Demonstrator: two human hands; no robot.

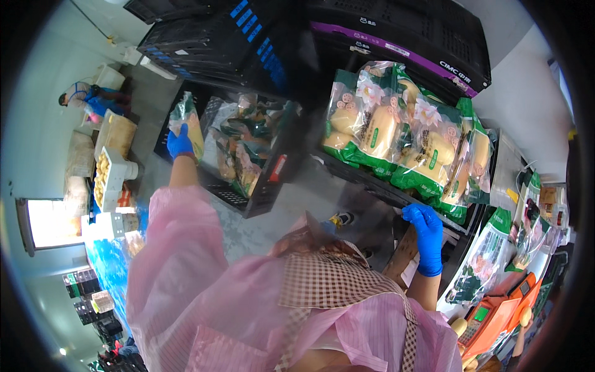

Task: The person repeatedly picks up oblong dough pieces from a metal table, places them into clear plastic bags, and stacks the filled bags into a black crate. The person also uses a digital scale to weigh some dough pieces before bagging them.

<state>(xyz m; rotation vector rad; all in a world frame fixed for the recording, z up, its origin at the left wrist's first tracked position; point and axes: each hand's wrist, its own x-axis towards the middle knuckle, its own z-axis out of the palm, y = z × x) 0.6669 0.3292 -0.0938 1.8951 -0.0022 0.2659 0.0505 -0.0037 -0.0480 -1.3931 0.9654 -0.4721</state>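
My left hand, in a blue glove, grips a clear and green plastic bag of lotus root above the far left end of a black plastic crate. Several similar bags lie inside that crate. My right hand, also gloved in blue, is at the front rim of a second black crate. Its fingers are curled, and whether they grip the rim cannot be made out. Upright bags of lotus root with green bottoms fill this second crate.
Stacked black crates stand behind, with more black crates at the back right. An orange weighing scale and a filled bag are at right. A co-worker stands far left near a white tub of pale roots.
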